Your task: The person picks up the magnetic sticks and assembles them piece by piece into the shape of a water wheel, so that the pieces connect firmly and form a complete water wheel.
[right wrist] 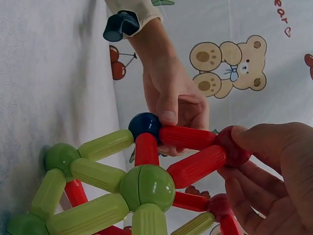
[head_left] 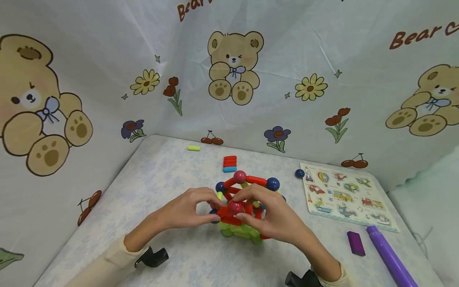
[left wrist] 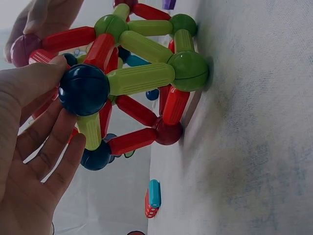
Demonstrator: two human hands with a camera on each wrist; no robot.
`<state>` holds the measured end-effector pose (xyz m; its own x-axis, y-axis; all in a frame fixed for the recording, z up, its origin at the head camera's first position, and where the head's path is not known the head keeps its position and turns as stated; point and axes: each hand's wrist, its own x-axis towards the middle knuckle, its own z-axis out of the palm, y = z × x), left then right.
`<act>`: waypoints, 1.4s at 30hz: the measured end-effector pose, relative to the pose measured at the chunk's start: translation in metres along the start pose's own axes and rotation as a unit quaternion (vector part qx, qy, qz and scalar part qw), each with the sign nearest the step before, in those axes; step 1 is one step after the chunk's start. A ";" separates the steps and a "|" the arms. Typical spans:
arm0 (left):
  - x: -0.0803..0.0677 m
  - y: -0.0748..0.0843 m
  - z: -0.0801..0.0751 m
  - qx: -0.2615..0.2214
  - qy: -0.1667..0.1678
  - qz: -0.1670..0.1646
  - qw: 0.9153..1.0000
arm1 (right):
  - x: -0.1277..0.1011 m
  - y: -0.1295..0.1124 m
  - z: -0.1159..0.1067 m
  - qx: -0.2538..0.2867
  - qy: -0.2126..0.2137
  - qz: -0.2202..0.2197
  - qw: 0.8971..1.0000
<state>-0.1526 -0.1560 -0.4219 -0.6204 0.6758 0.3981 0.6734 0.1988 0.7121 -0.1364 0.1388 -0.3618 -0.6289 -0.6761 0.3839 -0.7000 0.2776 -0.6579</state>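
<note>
One ball-and-rod frame (head_left: 244,207), red and green rods joined by blue, red and green balls, standing mid-table on the pale table cover (head_left: 172,171); largely built, judged from the closed green base and the red upper tier already joined. Left of the frame: left hand (head_left: 186,209), thumb pressed on a dark blue ball (right wrist: 145,125) at the frame's left corner, fingers loosely curved round that corner. At the frame's near top: maroon ball (head_left: 235,207) pinched by the right hand (head_left: 276,217), fingertips closed upon it, two red rods meeting there; seating of this joint apparently the step in hand. Behind the frame: yellow-green rod (head_left: 193,148) lying loose far left, stack of spare rods (head_left: 230,163), red with one blue, unused. Right of the frame: loose blue ball (head_left: 299,173), picture puzzle board (head_left: 344,197), purple block (head_left: 356,243), purple tube (head_left: 389,257). Remaining, by judgement: spare rods and one ball not yet fitted; whether meant for the frame, not determinable.
</note>
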 end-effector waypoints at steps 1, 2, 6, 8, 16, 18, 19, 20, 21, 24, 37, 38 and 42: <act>0.001 0.000 0.001 -0.001 -0.001 -0.001 1.000 | -0.001 0.001 0.000 0.000 0.001 -0.001 1.000; 0.001 0.000 0.001 -0.002 -0.001 -0.002 1.000 | -0.002 0.002 0.000 -0.001 0.001 -0.001 1.000; 0.004 -0.001 0.003 -0.009 -0.003 -0.007 1.000 | -0.004 0.005 -0.001 0.004 0.005 -0.003 1.000; 0.005 -0.001 0.003 -0.017 -0.005 -0.008 1.000 | -0.006 0.005 -0.002 0.010 0.004 0.004 1.000; 0.014 -0.008 -0.024 0.019 0.024 -0.043 0.999 | -0.016 0.005 -0.018 -0.004 0.015 0.015 1.000; 0.024 -0.016 -0.037 0.052 0.041 -0.062 0.996 | -0.018 0.006 -0.027 -0.020 0.039 0.012 0.999; 0.031 -0.022 -0.042 0.067 0.045 -0.071 0.994 | -0.019 0.008 -0.032 -0.032 0.053 0.010 0.998; 0.039 -0.030 -0.046 0.081 0.047 -0.078 0.993 | -0.019 0.010 -0.037 -0.040 0.064 0.008 0.997; 0.048 -0.039 -0.050 0.094 0.043 -0.089 0.991 | -0.020 0.012 -0.042 -0.052 0.077 0.009 0.996; 0.076 -0.066 -0.052 0.124 0.006 -0.117 0.985 | -0.021 0.021 -0.054 -0.086 0.110 0.010 0.990; 0.133 -0.122 -0.021 0.248 -0.132 -0.160 0.946 | -0.020 0.048 -0.065 -0.112 0.116 0.034 0.986; 0.134 -0.124 -0.019 0.256 -0.134 -0.162 0.943 | -0.019 0.049 -0.066 -0.110 0.111 0.034 0.987; 0.133 -0.129 -0.013 0.277 -0.140 -0.177 0.934 | -0.020 0.052 -0.067 -0.108 0.102 0.036 0.988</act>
<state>-0.3272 -0.1004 -0.4533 -0.7666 0.6415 -0.0272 0.5989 0.7297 0.3301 -0.1831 0.2126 -0.3606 -0.7197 -0.5039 0.4776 -0.6927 0.4748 -0.5429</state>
